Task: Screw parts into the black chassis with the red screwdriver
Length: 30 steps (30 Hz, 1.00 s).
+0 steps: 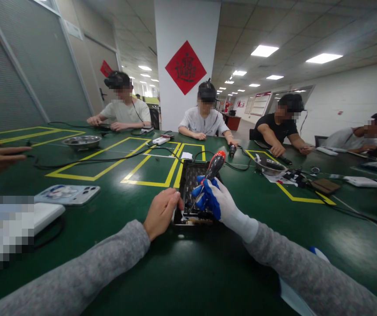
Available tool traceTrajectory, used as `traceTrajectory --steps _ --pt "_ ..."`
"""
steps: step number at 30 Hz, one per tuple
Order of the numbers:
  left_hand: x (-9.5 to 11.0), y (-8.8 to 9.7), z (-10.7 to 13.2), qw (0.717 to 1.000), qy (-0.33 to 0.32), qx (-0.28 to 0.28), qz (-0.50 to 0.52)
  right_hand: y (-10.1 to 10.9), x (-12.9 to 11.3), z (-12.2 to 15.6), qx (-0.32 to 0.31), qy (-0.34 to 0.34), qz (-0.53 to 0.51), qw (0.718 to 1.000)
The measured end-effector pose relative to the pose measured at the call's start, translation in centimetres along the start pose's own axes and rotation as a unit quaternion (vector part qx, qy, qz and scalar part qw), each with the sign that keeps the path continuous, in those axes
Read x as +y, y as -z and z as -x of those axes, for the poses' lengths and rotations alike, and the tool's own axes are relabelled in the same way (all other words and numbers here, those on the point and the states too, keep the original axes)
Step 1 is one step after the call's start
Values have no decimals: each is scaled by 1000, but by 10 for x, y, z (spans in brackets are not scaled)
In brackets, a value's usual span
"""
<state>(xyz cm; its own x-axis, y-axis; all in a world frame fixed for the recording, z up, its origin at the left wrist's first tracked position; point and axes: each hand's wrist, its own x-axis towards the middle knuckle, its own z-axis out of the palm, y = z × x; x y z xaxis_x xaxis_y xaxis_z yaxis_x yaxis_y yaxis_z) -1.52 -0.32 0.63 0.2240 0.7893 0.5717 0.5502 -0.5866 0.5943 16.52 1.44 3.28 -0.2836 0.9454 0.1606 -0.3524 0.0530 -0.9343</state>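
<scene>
A black open device casing [182,176] lies on the green table in front of me, with a dark textured inside and small parts along its near end. My right hand [224,204], in a white glove with blue fingers, is closed around a screwdriver [215,164] with a red and black handle. The screwdriver is tilted, its thin shaft slanting down and left into the near part of the casing. Bare and with curled fingers, my left hand [162,210] holds the casing's left edge. Its fingertips are partly hidden.
A phone [72,194] lies to the left, beside a white device [48,216]. Metal bowls [82,141] [270,166] stand further off on both sides. Black cables [126,156] cross the table. Several people sit opposite; one holds a dark power tool [232,150]. Another person's hand [2,158] reaches in at left.
</scene>
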Motion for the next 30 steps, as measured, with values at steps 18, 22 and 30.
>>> traceTrajectory --steps 18,22,30 --pt "-2 0 3 997 -32 -67 -11 0 0 -1 1 -8 -12 1000" --pt "-4 -1 3 997 -33 -72 -14 1 1 -1 3 -8 -10 1000" --pt "-5 -2 3 996 -33 -77 -15 1 1 -1 2 -8 -15 1000"
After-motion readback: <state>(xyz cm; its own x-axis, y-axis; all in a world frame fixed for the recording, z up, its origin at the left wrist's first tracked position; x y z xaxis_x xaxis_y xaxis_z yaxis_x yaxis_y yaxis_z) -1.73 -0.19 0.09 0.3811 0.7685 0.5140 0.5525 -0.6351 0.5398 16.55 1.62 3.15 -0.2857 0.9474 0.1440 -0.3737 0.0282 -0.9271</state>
